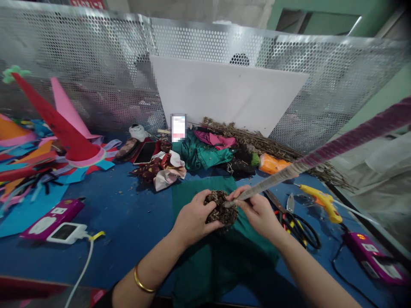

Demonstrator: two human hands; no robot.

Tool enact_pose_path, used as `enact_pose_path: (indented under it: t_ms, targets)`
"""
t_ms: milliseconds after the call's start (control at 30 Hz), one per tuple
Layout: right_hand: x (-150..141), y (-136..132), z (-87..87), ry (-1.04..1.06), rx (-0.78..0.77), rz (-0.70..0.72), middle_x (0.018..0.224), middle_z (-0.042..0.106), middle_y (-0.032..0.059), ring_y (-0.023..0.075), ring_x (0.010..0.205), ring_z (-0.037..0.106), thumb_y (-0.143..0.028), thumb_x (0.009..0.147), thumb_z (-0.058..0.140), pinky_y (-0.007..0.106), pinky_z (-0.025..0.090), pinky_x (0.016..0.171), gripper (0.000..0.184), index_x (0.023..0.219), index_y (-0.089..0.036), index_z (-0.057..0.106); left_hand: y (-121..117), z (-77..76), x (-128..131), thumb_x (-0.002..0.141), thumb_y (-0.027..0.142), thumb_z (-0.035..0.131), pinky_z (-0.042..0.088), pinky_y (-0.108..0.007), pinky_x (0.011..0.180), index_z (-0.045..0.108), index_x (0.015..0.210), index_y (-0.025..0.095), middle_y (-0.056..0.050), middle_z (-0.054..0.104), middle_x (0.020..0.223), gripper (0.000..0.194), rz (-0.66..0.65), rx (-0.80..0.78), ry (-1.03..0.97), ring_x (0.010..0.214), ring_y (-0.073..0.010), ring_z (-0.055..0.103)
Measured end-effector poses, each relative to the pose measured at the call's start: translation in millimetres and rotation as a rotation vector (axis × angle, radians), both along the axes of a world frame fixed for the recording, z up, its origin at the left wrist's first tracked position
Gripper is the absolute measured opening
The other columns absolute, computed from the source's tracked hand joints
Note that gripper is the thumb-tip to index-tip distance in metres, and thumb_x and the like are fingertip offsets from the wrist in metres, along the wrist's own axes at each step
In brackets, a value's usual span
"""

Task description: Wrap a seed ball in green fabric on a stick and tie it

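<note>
My left hand (192, 219) is wrapped around a brown, rough clump of dried plant material (221, 208) held over a green cloth (205, 261). My right hand (258, 210) grips the near end of a long stick (324, 154) wound in purple and silver tape. The stick's tip presses into the clump and its far end runs up and off to the right. Both hands are closed and meet at the clump.
Black-handled scissors (297, 224) and a yellow glue gun (324, 201) lie to the right. Purple boxes (51, 218) and a white device (66, 232) with a cable sit left. Red and pink foam cones (69, 137), fabric scraps (202, 154), dried twigs (276, 147) and a white board (224, 92) stand before a perforated metal screen.
</note>
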State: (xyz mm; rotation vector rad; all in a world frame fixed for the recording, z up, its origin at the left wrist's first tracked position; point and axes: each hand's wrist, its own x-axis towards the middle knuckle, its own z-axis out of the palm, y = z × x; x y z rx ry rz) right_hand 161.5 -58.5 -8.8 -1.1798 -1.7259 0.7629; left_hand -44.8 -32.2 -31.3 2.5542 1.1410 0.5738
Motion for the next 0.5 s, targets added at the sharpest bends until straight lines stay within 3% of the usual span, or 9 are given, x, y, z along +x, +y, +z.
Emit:
enact_pose_path:
  t_ms: [267,500]
  targets:
    - [-9.4,4.4,1.6,0.086,0.052,0.032,0.093,0.063,0.0043,0.0177,0.092,0.062,-0.02,0.089,0.047,0.033,0.05,0.083,0.009,0.092,-0.022,0.056,0.3,-2.0,2.1,0.064,0.041,0.075,0.05,-0.042,0.091,0.058,0.095,0.022,-0.009,0.046,0.129,0.039,0.042,-0.032,-0.034,0.112,-0.0292,0.053]
    - [-12.8,6.3,-1.2,-0.123,0.01,0.06,0.094,0.063,0.0039,0.0172,0.09,0.062,-0.02,0.09,0.045,0.03,0.047,0.081,0.011,0.092,-0.022,0.055,0.7,-1.4,2.9,0.064,0.041,0.076,0.049,-0.041,0.092,0.058,0.096,0.022,-0.009,0.046,0.13,0.042,0.045,-0.057,-0.017,0.113,-0.0288,0.053]
